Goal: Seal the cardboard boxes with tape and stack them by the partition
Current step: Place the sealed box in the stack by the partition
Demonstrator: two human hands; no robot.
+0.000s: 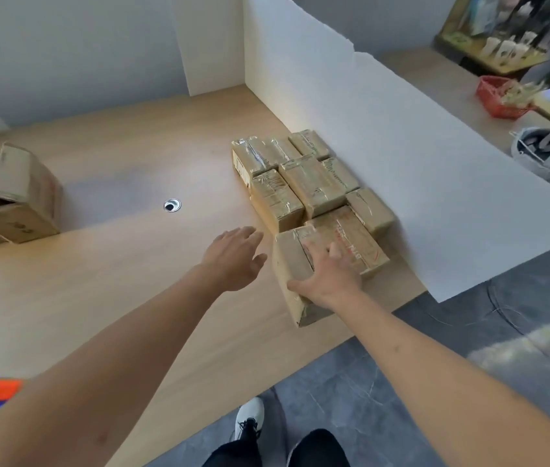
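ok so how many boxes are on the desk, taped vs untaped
taped boxes by the partition: 8 that can be told apart, counting the one under the right hand
untaped open box at the left: 1
total: 9

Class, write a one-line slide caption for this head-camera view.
Right hand presses the nearest taped box into the stack by the partition; left hand hovers open.
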